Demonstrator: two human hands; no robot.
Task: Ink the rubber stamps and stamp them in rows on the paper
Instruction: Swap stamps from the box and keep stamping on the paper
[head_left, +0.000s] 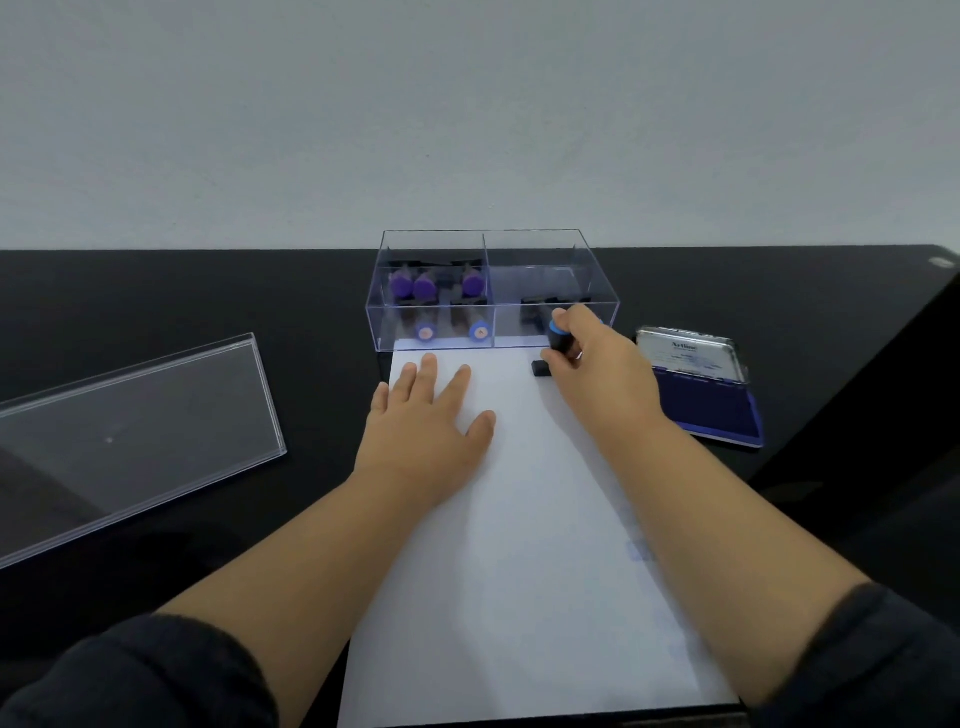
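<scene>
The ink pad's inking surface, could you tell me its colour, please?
Dark blue ink pad, seen in the head view.

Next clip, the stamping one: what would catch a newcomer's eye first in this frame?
First, the white paper bright against the black table, the left hand lying flat on it. Next, at the paper's far right corner, the right hand grips a black stamp with a blue ring, its base on the sheet. Behind stands a clear box with purple-topped stamps in its left compartment; an open blue ink pad lies right.
</scene>
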